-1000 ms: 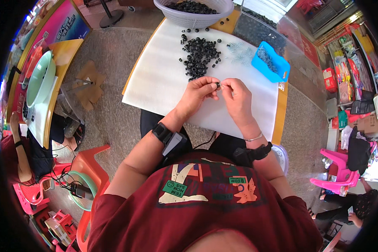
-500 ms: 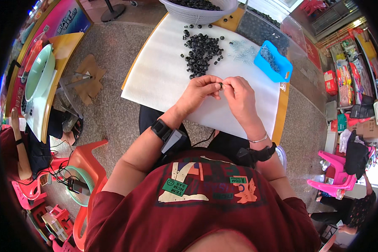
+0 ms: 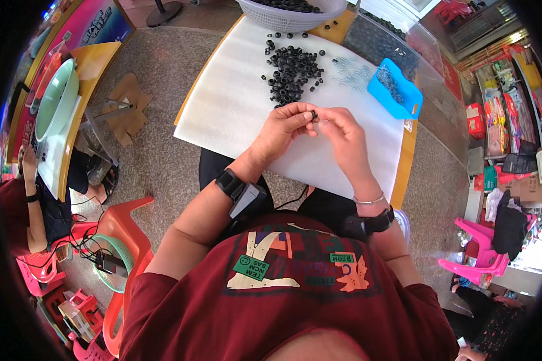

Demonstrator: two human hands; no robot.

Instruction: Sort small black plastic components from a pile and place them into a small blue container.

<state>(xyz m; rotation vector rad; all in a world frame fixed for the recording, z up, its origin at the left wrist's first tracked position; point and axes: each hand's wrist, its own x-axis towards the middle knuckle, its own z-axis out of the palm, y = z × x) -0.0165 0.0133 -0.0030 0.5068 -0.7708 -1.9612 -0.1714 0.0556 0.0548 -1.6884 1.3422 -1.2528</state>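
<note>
My left hand (image 3: pixel 277 133) pinches a small black ring-like part (image 3: pixel 314 114) between thumb and fingertips, above the white table cover. Just to its right, the fingers of my right hand (image 3: pixel 344 137) are drawn together, their tips close to the part; whatever they grip is too small to make out. Beyond my hands lies a loose heap of similar black parts (image 3: pixel 290 75). To the right of that heap, small clear bluish pieces (image 3: pixel 350 73) are scattered, and more of them sit in a blue plastic tray (image 3: pixel 411 107).
A grey-white plastic basket (image 3: pixel 289 23) of black parts stands at the table's far edge, beside a clear bin (image 3: pixel 373 45). On the left, another person's arm (image 3: pixel 33 210) rests near a second table with a green basin (image 3: pixel 59 102). Pink chairs (image 3: pixel 479 253) stand on the right.
The fingertips of my right hand have shifted slightly away from the black part, which now shows more plainly in my left hand. The heap and the tray look the same.
</note>
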